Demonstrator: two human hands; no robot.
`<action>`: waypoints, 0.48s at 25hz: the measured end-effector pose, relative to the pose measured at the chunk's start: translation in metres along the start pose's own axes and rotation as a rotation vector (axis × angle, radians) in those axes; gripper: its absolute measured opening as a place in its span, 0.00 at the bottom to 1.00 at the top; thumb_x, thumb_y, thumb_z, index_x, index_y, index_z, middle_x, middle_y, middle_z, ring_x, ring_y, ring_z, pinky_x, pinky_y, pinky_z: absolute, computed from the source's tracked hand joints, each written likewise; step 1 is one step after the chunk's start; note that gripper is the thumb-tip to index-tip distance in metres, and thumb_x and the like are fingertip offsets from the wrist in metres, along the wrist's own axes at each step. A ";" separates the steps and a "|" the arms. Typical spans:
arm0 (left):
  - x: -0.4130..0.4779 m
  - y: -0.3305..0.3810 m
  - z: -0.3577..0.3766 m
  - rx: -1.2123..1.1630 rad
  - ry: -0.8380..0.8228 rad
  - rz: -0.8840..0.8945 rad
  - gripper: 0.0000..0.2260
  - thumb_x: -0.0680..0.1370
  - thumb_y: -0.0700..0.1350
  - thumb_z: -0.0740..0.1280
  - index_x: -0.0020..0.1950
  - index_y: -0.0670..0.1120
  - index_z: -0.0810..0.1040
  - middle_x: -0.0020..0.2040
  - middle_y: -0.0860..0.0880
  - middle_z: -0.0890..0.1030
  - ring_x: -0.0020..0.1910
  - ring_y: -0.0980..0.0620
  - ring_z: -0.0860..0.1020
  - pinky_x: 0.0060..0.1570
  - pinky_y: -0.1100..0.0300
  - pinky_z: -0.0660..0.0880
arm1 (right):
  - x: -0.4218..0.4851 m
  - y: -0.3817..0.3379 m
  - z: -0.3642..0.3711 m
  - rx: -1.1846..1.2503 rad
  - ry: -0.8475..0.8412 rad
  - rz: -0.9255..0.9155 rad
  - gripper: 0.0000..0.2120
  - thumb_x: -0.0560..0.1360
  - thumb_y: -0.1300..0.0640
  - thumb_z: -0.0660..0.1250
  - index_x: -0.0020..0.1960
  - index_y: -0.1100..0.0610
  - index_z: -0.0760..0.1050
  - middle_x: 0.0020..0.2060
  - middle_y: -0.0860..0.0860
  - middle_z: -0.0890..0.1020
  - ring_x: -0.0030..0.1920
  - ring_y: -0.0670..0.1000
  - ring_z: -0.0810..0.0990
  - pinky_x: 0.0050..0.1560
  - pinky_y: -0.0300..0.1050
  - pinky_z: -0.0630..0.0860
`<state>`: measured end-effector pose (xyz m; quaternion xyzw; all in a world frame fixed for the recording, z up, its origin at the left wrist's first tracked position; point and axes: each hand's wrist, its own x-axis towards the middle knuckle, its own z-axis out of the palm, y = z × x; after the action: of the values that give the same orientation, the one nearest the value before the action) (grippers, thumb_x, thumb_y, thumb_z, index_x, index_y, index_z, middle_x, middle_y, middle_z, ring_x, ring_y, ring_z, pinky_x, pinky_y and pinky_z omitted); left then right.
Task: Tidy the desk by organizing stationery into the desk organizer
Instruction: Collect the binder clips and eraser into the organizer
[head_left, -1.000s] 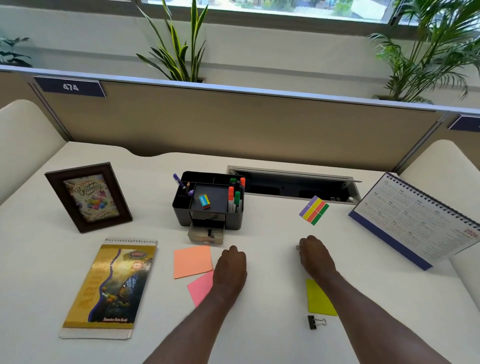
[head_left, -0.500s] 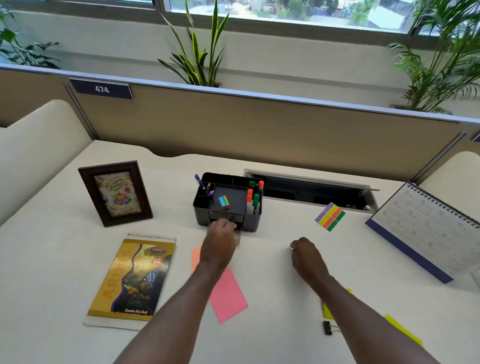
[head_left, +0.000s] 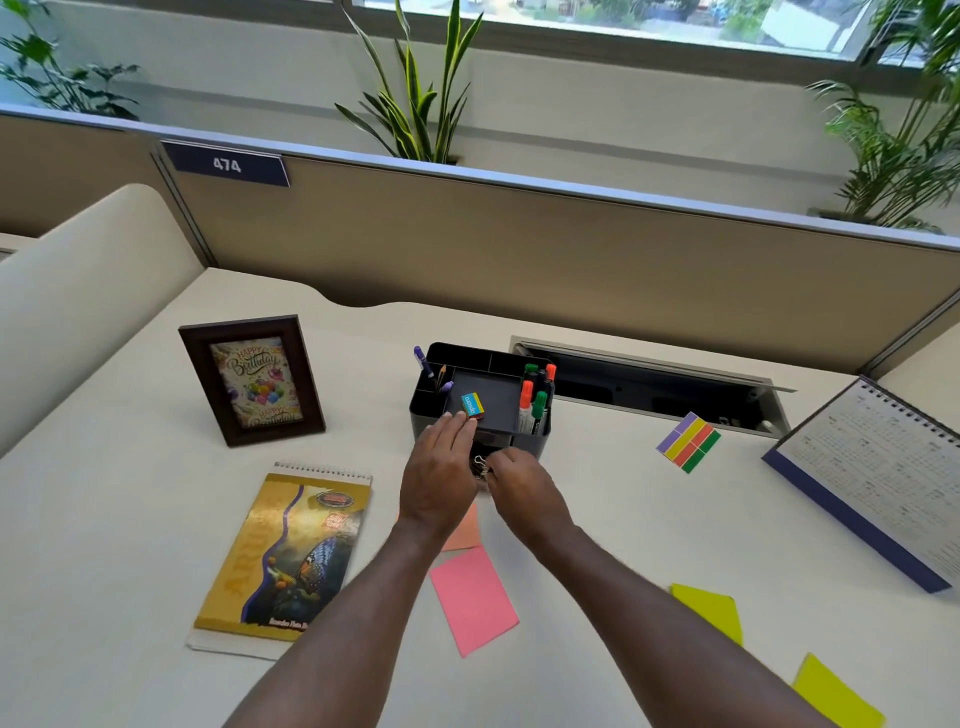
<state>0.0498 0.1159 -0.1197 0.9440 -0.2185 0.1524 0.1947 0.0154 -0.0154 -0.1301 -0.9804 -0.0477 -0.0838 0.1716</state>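
The black desk organizer (head_left: 485, 358) stands mid-desk with markers (head_left: 535, 402) in its right slot, pens at its left and a small eraser (head_left: 472, 405) in its tray. My left hand (head_left: 439, 475) lies with straight fingers against the organizer's front edge, covering the drawer. Close beside it, my right hand (head_left: 524, 491) pinches a binder clip (head_left: 480, 464) just in front of the organizer, over the drawer area. Loose on the desk are a pink sticky note (head_left: 472, 597), an orange note (head_left: 464, 532), two yellow-green notes (head_left: 711, 610) and coloured page flags (head_left: 688, 441).
A spiral notebook (head_left: 291, 551) lies front left and a photo frame (head_left: 252, 379) stands behind it. A desk calendar (head_left: 878, 467) stands at the right. An open cable slot (head_left: 649, 389) runs behind the organizer, below the partition.
My right hand came left from the desk's middle to the organizer's front, carrying the binder clip. My left hand moved from the desk to the drawer and now rests on the front edge.
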 end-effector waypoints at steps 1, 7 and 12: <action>0.000 -0.003 0.001 0.008 -0.017 0.001 0.24 0.72 0.37 0.51 0.63 0.38 0.77 0.59 0.40 0.80 0.61 0.42 0.77 0.63 0.47 0.74 | 0.002 -0.003 0.003 -0.018 -0.002 0.005 0.05 0.72 0.68 0.66 0.45 0.61 0.77 0.41 0.56 0.79 0.41 0.57 0.76 0.36 0.46 0.71; 0.001 -0.003 0.008 0.021 0.018 -0.001 0.24 0.70 0.38 0.52 0.63 0.39 0.77 0.58 0.40 0.81 0.60 0.42 0.78 0.62 0.47 0.73 | -0.016 0.000 0.014 0.066 0.099 0.072 0.06 0.73 0.69 0.65 0.45 0.62 0.78 0.40 0.56 0.79 0.38 0.55 0.76 0.36 0.46 0.75; -0.006 0.014 0.020 0.033 0.086 -0.007 0.23 0.71 0.37 0.54 0.63 0.37 0.76 0.61 0.38 0.78 0.63 0.38 0.75 0.65 0.43 0.69 | -0.060 0.020 0.016 0.047 0.098 0.163 0.04 0.73 0.64 0.66 0.45 0.61 0.79 0.42 0.56 0.80 0.42 0.58 0.79 0.37 0.48 0.78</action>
<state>0.0422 0.0975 -0.1350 0.9404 -0.2042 0.1959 0.1887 -0.0385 -0.0327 -0.1622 -0.9715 0.0390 -0.1165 0.2028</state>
